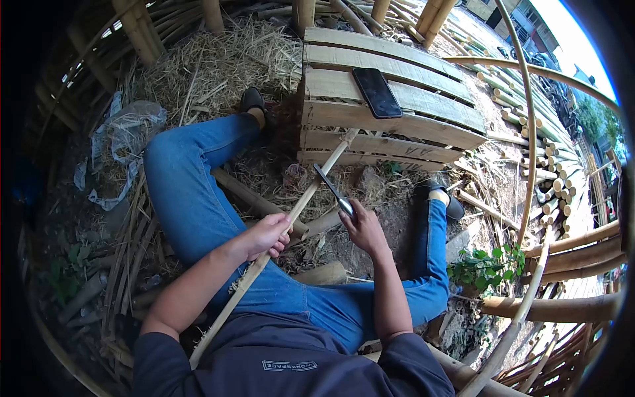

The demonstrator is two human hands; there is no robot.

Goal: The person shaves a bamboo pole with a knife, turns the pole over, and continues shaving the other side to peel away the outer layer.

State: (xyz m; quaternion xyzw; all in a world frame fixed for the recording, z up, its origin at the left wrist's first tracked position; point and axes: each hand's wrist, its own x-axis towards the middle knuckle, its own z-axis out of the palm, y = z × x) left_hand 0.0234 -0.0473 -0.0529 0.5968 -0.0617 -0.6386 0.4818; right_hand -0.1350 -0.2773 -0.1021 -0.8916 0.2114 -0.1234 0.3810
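My left hand is closed around a long, pale bamboo strip. The strip slants from beside my waist, over my thigh, to the front of a slatted wooden crate, with shaggy fibres along its lower part. In my right hand is a knife, its handle in my fist. The blade points up and left, its tip overlapping the strip's edge above my left hand. On top of the crate lies a black smartphone, screen up.
Dry straw and shavings are heaped behind my left knee. Crumpled plastic sheeting lies at the left. Cut bamboo poles are stacked at the right, near a leafy plant. Bent bamboo poles cross the right side.
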